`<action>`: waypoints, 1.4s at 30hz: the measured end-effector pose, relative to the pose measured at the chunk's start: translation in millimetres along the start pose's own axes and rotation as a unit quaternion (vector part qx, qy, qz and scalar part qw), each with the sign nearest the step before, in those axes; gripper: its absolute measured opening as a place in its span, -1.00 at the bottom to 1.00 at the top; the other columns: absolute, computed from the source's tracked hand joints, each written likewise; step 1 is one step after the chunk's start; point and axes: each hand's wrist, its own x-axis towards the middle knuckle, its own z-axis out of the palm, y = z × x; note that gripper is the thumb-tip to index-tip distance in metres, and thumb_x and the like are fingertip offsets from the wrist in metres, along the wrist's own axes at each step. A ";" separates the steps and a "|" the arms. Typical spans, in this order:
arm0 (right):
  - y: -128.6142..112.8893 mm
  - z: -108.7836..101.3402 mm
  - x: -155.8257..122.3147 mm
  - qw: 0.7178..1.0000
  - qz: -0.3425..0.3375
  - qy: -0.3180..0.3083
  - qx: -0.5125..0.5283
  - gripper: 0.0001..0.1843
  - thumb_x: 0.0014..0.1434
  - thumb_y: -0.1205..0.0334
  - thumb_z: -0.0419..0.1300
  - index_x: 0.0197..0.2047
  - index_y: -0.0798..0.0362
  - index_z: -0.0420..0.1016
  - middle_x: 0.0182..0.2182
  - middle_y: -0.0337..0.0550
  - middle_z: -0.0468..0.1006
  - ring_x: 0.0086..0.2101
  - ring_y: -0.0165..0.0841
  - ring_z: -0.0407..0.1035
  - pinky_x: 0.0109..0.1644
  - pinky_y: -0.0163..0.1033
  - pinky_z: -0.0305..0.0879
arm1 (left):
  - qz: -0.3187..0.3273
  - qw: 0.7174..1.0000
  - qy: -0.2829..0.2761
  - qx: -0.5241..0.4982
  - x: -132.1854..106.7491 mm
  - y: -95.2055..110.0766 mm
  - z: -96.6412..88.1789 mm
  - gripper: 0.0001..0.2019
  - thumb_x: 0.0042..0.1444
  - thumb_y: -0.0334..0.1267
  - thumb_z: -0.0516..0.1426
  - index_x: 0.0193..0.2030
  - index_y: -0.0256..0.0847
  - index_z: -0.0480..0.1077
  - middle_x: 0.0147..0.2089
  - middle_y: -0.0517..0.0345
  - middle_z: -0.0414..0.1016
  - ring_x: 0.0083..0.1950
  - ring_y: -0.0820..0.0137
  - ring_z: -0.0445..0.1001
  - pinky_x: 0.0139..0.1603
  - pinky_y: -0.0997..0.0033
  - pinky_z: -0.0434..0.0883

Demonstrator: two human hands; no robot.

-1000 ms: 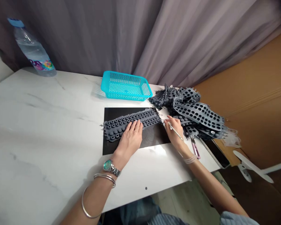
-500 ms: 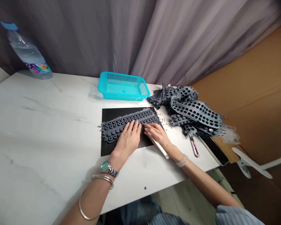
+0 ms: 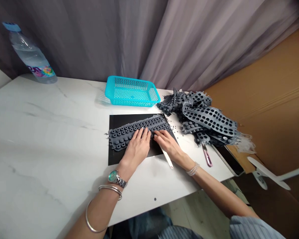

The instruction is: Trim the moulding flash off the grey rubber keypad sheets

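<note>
A perforated grey rubber sheet [image 3: 137, 130] with rows of ring-shaped studs lies on a black mat [image 3: 122, 119]. My left hand [image 3: 137, 147] rests flat on the sheet, fingers apart and holding nothing. My right hand [image 3: 166, 143] presses the sheet's right part, close to the left hand. A slim white-handled tool [image 3: 167, 158] is tucked in my right hand, its end reaching down past the mat's edge onto the white marble table [image 3: 52, 116]. A heap of punched grey rubber sheets [image 3: 209, 119] lies to the right of my right hand, not touching it.
Small grey rubber bits [image 3: 175, 127] are scattered beside the heap. Pink-handled snips [image 3: 207, 155] lie near the table's right edge. A turquoise perforated basket [image 3: 132, 79] and a water bottle [image 3: 31, 54] stand at the back, before a grey curtain [image 3: 89, 36].
My right hand has moved left from beside the heap onto the sheet, and the tool has swung to point down toward me. My left hand has stayed on the sheet.
</note>
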 end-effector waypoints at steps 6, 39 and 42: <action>25.0 -2.6 -17.2 0.935 0.254 0.249 -0.006 -0.78 0.39 0.15 -0.05 -0.11 0.02 0.38 -0.18 -0.01 0.52 -0.20 -0.21 0.43 -0.11 -0.02 0.43 | 0.012 1.000 -0.006 -0.006 0.7 -0.2 2.2 -0.49 0.29 -0.38 -0.09 0.37 -0.45 0.13 0.41 -0.22 0.15 0.43 0.10 0.11 0.40 0.09 0.10; 16.0 -7.3 0.5 0.984 -0.100 -0.091 -0.114 -0.75 0.37 0.39 -0.06 -0.01 0.10 0.40 0.15 0.13 0.41 0.09 -0.12 0.28 0.13 0.04 0.38 | 0.010 1.000 -0.005 -0.018 -1.5 1.7 -1.9 -0.50 0.28 -0.42 -0.06 0.36 -0.27 0.20 0.43 -0.22 0.11 0.42 0.03 0.13 0.37 0.02 0.15; 17.7 -4.3 2.5 0.997 -0.036 -0.033 -0.065 -0.77 0.37 0.35 -0.05 -0.07 0.05 0.42 0.10 0.08 0.44 0.06 -0.15 0.30 0.12 0.00 0.37 | 0.006 1.000 -0.004 -0.017 -1.7 1.3 -1.2 -0.49 0.28 -0.41 -0.06 0.38 -0.28 0.16 0.41 -0.25 0.14 0.41 0.02 0.14 0.36 0.03 0.16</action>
